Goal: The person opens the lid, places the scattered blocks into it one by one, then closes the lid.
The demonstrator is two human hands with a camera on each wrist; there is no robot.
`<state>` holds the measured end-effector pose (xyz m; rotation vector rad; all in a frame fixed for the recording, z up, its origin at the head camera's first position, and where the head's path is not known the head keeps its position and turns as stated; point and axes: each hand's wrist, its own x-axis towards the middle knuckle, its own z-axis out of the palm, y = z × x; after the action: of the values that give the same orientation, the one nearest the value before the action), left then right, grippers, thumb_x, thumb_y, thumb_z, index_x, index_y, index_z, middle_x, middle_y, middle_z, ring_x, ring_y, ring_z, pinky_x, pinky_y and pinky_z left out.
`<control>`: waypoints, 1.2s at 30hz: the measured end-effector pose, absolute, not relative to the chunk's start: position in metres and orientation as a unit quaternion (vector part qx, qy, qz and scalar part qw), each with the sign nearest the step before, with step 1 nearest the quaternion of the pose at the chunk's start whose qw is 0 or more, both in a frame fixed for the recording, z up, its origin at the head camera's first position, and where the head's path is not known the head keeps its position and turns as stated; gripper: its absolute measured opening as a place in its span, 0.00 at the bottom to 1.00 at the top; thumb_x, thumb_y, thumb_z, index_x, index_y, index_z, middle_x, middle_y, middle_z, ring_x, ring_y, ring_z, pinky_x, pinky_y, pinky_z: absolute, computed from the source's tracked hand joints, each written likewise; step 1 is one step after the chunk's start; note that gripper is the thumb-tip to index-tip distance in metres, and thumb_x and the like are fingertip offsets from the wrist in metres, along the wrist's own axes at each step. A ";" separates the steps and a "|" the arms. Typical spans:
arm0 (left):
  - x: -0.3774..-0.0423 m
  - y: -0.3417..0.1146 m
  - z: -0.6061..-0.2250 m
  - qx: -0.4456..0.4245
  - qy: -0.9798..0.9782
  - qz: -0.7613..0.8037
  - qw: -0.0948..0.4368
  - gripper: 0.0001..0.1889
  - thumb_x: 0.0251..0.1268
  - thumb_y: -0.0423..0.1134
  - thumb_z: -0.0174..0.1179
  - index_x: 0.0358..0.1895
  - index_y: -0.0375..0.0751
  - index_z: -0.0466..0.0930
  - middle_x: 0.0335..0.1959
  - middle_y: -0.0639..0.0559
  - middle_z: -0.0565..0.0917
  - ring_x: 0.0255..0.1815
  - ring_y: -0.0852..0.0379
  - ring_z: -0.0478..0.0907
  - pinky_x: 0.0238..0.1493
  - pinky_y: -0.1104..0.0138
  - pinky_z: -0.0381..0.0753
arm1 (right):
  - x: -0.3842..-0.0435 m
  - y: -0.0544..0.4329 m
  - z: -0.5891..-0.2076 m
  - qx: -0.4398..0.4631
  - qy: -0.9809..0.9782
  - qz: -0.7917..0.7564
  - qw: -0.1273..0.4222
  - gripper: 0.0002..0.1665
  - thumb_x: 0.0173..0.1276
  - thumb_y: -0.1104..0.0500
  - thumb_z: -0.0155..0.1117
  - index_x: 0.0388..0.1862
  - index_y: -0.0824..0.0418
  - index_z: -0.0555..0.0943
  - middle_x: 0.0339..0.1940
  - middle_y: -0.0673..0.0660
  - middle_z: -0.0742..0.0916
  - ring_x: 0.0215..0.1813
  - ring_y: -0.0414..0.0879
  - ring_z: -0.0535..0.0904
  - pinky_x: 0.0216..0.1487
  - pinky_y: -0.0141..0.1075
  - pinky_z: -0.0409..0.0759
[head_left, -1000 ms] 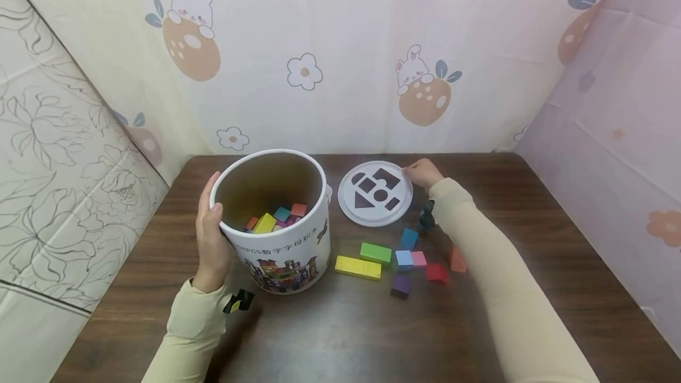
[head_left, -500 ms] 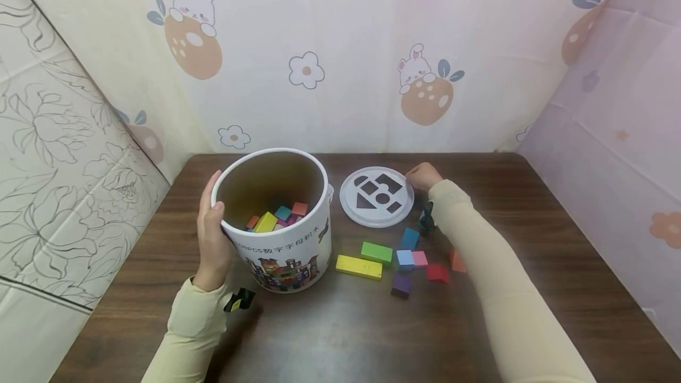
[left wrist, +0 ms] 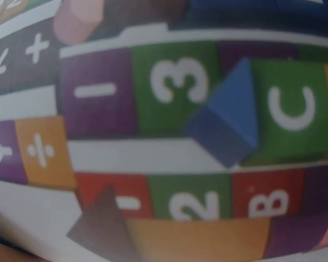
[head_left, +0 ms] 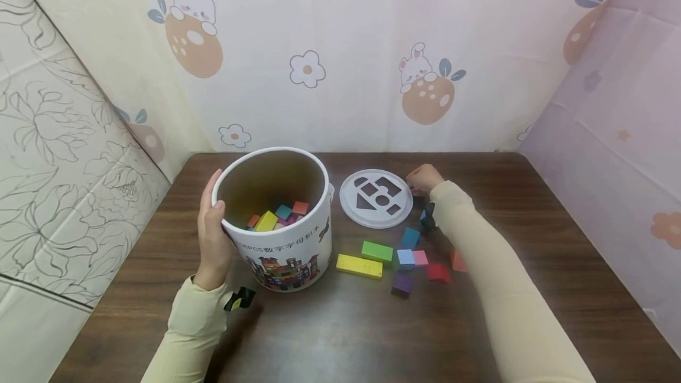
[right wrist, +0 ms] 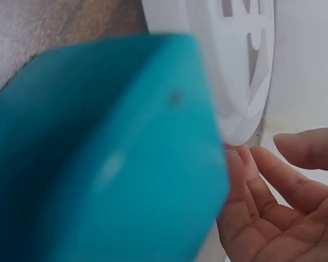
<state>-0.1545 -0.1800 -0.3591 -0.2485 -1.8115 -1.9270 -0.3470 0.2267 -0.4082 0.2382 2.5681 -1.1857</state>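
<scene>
A white bucket point(head_left: 287, 253) stands left of the table's middle, with several coloured wooden blocks point(head_left: 266, 221) inside. My left hand point(head_left: 213, 247) rests along the bucket's left wall, thumb near the rim; in the left wrist view only the bucket's printed wall point(left wrist: 175, 109) shows. To the bucket's right lies a round white lid point(head_left: 353, 211) with shaped holes. My right hand point(head_left: 424, 179) is at the lid's right edge. In the right wrist view its fingertips touch or nearly touch the lid point(right wrist: 224, 82), the thumb held apart. A teal block point(right wrist: 153, 153) looms before that camera.
Loose blocks lie in front of the lid: green point(head_left: 377, 252), yellow point(head_left: 359, 266), blue point(head_left: 410, 237), light blue point(head_left: 405, 259), pink point(head_left: 420, 258), purple point(head_left: 401, 284), red point(head_left: 438, 273) and orange point(head_left: 457, 260). A printed curtain point(head_left: 340, 99) hangs behind the table.
The lid has come down to lie flatter on the table, and my right hand has dropped slightly with it. The bucket and my left hand have stayed in place.
</scene>
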 end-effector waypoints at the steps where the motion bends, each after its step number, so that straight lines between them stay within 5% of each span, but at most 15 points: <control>1: -0.155 -0.180 -0.359 -0.091 -0.663 -0.703 0.241 0.30 0.69 0.44 0.37 0.75 0.47 0.58 0.69 0.47 0.66 0.66 0.49 0.62 0.66 0.53 0.61 | -0.345 0.226 -0.406 0.078 0.896 -0.412 0.150 0.23 0.68 0.66 0.52 0.60 0.77 0.74 0.53 0.70 0.81 0.40 0.48 0.82 0.48 0.38 0.84; 15: -0.155 -0.180 -0.360 -0.096 -0.656 -0.709 0.241 0.30 0.68 0.44 0.37 0.75 0.46 0.58 0.69 0.47 0.67 0.66 0.49 0.62 0.66 0.53 0.60 | -0.320 0.202 -0.361 -0.028 0.920 -0.369 0.127 0.24 0.75 0.57 0.50 0.65 0.67 0.73 0.64 0.67 0.77 0.61 0.61 0.76 0.61 0.50 0.77; 26: -0.154 -0.179 -0.358 -0.087 -0.661 -0.707 0.238 0.30 0.69 0.45 0.36 0.75 0.48 0.58 0.69 0.49 0.67 0.66 0.49 0.62 0.66 0.52 0.59 | -0.256 0.160 -0.363 -0.247 0.928 -0.274 0.044 0.18 0.68 0.57 0.63 0.55 0.62 0.83 0.48 0.58 0.88 0.46 0.49 0.83 0.50 0.44 0.82; 36: -0.155 -0.179 -0.361 -0.087 -0.659 -0.708 0.241 0.30 0.69 0.45 0.37 0.74 0.47 0.58 0.69 0.49 0.67 0.67 0.49 0.62 0.67 0.53 0.60 | -0.199 0.137 -0.383 -0.398 0.906 -0.146 0.006 0.19 0.65 0.49 0.67 0.50 0.58 0.85 0.42 0.51 0.87 0.43 0.44 0.82 0.46 0.38 0.81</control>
<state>-0.1551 -0.1794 -0.3609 -0.2386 -1.8016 -1.9355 -0.1992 0.1372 -0.3830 -1.2456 2.8343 -0.4559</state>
